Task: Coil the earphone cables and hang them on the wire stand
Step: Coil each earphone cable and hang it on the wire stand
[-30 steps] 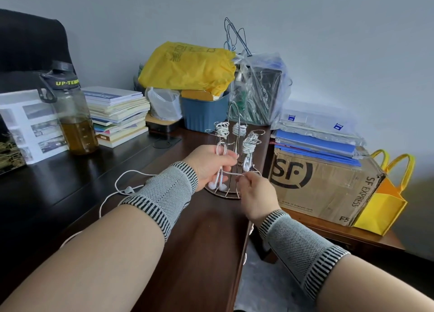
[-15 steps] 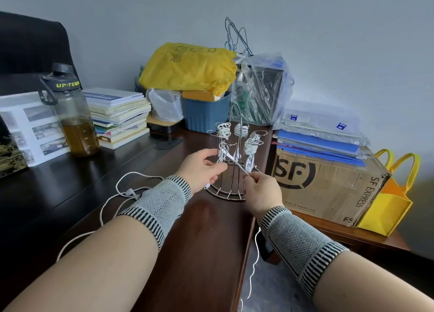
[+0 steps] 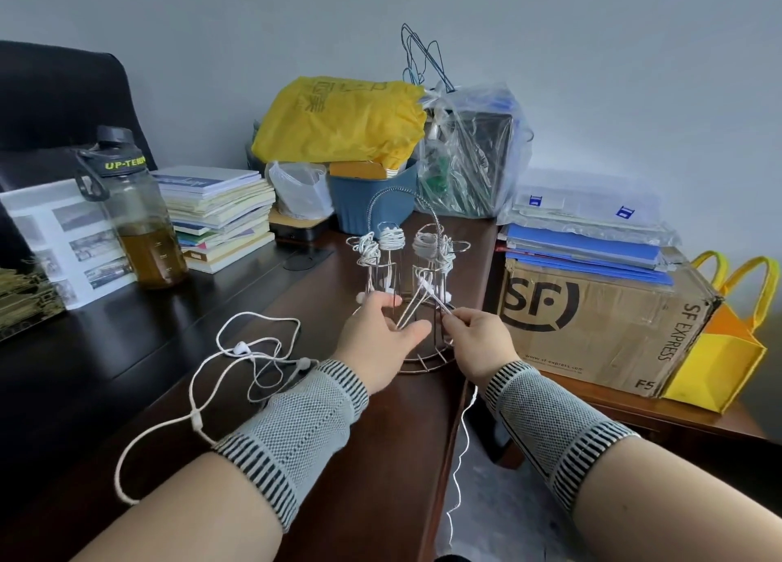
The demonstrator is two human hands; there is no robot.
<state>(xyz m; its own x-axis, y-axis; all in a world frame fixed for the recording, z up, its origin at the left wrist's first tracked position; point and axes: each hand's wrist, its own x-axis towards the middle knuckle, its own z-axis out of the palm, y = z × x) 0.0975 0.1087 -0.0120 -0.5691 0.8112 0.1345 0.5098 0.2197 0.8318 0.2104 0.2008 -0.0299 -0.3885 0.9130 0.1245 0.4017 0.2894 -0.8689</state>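
Desk: dark brown wooden desk (image 3: 372, 434), glossy top, sitting against a plain grey wall (image 3: 592, 53); a lower wooden side table (image 3: 677, 417) is butting up on the right.
Clutter at the back: a stack of books (image 3: 220, 214), a smoky plastic water bottle (image 3: 135, 210) holding amber liquid, a blue tub (image 3: 372, 197) with a crinkly yellow bag (image 3: 338, 121) slumping over it, and a clear plastic bag (image 3: 474, 151).
Side table: a beat-up cardboard SF Express box (image 3: 601, 329) carrying blue folders (image 3: 588, 252), with a yellow tote bag (image 3: 719, 350) leaning beside it.
Wire stand: thin metal wire stand (image 3: 423, 360), round base, looped handle, standing near the desk's right edge; several coiled earphones (image 3: 391, 238) are hanging on its arms in little white bundles.
Left hand: left hand (image 3: 381, 341) is reaching in at the stand's base, fingers half curled around white strands of the cable, I think, though it's hard to tell how firmly.
Right hand: right hand (image 3: 478, 341) is pinching the white earphone cable (image 3: 461, 447) between thumb and fingers; the cable is running taut up to the stand and dangling down past the desk edge.
Loose earphones: another loose white earphone set (image 3: 237, 367) is lying tangled on the desk, left of the left wrist.
Wrists: both are wearing grey knitted wristbands (image 3: 296, 430) with striped edges.
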